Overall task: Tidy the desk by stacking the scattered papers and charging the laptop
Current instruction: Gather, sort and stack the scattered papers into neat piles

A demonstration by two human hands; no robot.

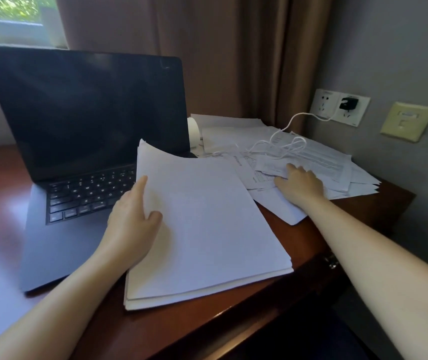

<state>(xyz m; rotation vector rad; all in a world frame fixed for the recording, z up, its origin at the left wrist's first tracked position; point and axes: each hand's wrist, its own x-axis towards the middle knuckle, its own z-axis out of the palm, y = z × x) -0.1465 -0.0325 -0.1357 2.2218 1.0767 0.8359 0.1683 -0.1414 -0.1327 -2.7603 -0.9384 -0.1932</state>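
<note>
A stack of blank white papers [207,224] lies near the desk's front edge, partly over the laptop's right side. My left hand [132,219] rests on its left edge, index finger straight, thumb on top of the sheets. My right hand [299,184] reaches into the scattered printed papers [319,157] at the back right, fingers curled around a few sheets. The dark laptop [77,141] stands open with a black screen. A white charging cable [283,144] lies coiled on the scattered papers and runs to a black charger [347,103] in the wall socket.
The brown wooden desk [181,326] ends close to the grey wall on the right. A white socket panel [324,102] and a beige wall plate [406,120] sit on that wall. A white roll-like object [193,131] stands behind the laptop. Brown curtains hang behind.
</note>
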